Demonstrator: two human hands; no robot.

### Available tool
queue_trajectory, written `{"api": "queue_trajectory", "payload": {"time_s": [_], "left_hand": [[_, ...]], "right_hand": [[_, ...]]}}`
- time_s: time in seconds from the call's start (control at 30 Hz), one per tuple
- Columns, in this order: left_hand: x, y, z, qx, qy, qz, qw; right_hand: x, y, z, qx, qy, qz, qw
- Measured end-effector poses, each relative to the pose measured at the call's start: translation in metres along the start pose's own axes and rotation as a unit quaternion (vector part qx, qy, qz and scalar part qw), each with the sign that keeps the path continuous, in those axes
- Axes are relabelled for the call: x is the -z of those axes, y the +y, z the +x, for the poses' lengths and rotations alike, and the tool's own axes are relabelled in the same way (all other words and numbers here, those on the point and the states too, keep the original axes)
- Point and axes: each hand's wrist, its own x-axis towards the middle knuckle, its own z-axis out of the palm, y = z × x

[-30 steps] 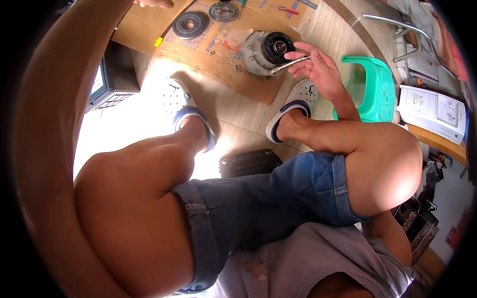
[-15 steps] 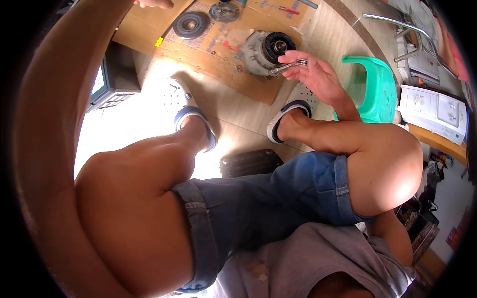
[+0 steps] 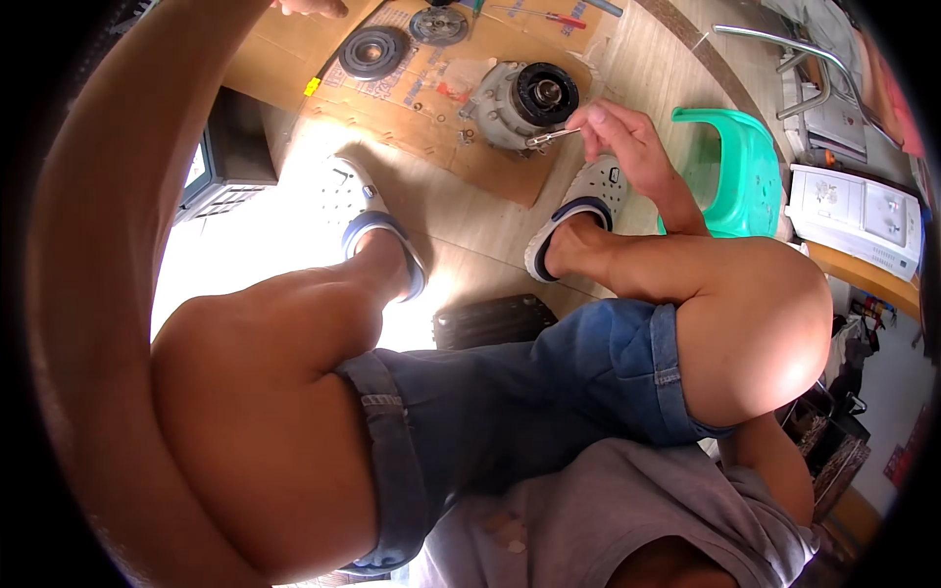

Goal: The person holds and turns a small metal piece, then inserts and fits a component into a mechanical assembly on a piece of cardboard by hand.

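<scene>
My right hand (image 3: 627, 142) pinches the end of a silver wrench (image 3: 554, 136), its fingers closed together. The wrench's other end lies against the lower side of a grey cast-metal housing (image 3: 498, 108) with a black ring and a central shaft on top. It looks like a compressor body and stands on flattened cardboard (image 3: 441, 147). At the top edge, my left hand (image 3: 312, 7) is mostly cut off by the frame; the fingers that show are stretched out, with nothing seen in them. A grooved pulley (image 3: 373, 52) and a round metal plate (image 3: 438, 25) lie between the hands.
A green plastic stool (image 3: 740, 181) stands right of my right hand. Red-handled screwdriver (image 3: 564, 19) lies at the back of the cardboard. A black case (image 3: 493, 321) sits between my feet. A dark box-shaped appliance (image 3: 240, 147) is at left, a white one (image 3: 853, 218) at right.
My right hand's fingers have closed round the wrench's near end, from a spread pose. The wrench has swung slightly, its near end lower. My left hand stays about where it was.
</scene>
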Motion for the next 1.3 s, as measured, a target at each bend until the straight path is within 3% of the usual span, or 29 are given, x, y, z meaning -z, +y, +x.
{"api": "queue_trajectory", "payload": {"time_s": [0.03, 0.13, 0.23, 0.43, 0.63, 0.83, 1.1, 1.23, 1.3], "left_hand": [[0.001, 0.001, 0.001, -0.001, 0.001, 0.001, 1.000], [0.001, 0.001, 0.002, -0.002, 0.003, 0.000, 1.000], [0.001, 0.001, 0.002, -0.005, 0.002, 0.003, 1.000], [0.001, 0.001, 0.005, -0.008, 0.005, 0.006, 1.000], [0.000, 0.001, 0.005, -0.011, 0.007, 0.004, 1.000], [-0.002, 0.000, 0.006, -0.023, 0.005, 0.010, 1.000], [0.000, 0.002, 0.004, -0.006, -0.004, 0.009, 1.000], [-0.001, 0.001, 0.007, -0.010, 0.000, 0.009, 1.000], [-0.003, 0.000, 0.008, -0.010, 0.000, 0.010, 1.000]], "right_hand": [[0.001, -0.001, -0.001, 0.018, -0.014, -0.036, 0.999], [-0.006, -0.007, -0.001, 0.023, 0.012, 0.030, 0.999], [-0.007, -0.005, -0.002, -0.007, 0.013, 0.203, 0.979], [-0.003, 0.004, -0.005, -0.054, 0.043, 0.338, 0.939], [-0.002, 0.003, 0.000, -0.056, 0.052, 0.210, 0.975], [0.000, -0.004, -0.001, 0.001, 0.010, -0.058, 0.998], [-0.010, -0.009, 0.000, -0.037, 0.078, 0.295, 0.951], [-0.003, 0.002, -0.003, -0.051, 0.047, 0.328, 0.942], [-0.001, 0.003, -0.001, -0.066, 0.054, 0.273, 0.958]]}}
